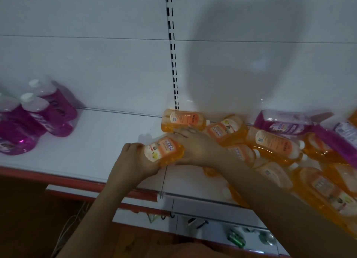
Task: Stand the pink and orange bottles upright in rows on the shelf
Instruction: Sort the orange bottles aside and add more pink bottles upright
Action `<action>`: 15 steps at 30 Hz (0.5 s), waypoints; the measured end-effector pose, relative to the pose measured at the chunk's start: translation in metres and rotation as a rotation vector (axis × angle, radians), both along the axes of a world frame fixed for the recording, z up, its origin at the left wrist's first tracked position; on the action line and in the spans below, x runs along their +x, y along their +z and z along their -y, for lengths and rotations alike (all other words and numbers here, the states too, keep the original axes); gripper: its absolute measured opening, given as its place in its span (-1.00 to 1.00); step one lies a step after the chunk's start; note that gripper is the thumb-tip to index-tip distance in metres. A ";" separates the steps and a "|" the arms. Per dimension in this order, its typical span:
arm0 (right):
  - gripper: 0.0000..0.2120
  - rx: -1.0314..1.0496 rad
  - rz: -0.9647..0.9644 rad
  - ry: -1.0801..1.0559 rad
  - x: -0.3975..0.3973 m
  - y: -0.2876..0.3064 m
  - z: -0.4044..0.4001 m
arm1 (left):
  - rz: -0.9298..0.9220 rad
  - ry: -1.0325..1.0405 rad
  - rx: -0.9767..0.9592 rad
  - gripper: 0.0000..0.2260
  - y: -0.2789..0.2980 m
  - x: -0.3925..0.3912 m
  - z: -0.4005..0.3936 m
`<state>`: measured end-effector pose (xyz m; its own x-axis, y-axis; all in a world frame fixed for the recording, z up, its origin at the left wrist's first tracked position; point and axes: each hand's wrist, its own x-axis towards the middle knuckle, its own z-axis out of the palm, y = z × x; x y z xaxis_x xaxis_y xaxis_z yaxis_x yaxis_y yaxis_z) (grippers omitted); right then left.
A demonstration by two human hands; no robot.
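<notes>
Though gripped — orange bottle (164,149), peach-labelled

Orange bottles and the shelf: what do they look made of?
Orange bottles: apparently clear glossy plastic, since orange liquid shows through and highlights glint; paper-like printed labels. Shelf: probably white painted metal, smooth with a faint sheen, with a slotted upright behind.

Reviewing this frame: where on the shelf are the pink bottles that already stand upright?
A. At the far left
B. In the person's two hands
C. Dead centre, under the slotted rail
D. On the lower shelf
A: the upright pink bottles with white caps stand grouped at the left end of the shelf, while both hands hold an orange bottle near the middle.
</notes>
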<state>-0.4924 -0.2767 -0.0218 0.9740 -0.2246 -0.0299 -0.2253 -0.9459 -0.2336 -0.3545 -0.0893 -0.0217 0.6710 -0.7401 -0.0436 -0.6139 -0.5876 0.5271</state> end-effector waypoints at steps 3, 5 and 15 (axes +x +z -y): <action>-0.33 -0.009 0.047 0.034 -0.006 -0.001 0.010 | -0.025 0.081 -0.062 -0.21 -0.004 -0.025 0.001; -0.44 -0.077 0.085 0.026 -0.017 0.002 0.018 | -0.055 0.033 -0.060 -0.21 -0.002 -0.041 0.006; -0.54 0.027 0.140 -0.298 -0.026 0.015 0.044 | -0.208 -0.067 -0.056 -0.48 -0.001 -0.039 0.039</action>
<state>-0.5185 -0.3208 -0.0064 0.8609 -0.5009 0.0896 -0.4548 -0.8364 -0.3059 -0.3933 -0.1278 -0.0230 0.6007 -0.7882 -0.1336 -0.5255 -0.5152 0.6771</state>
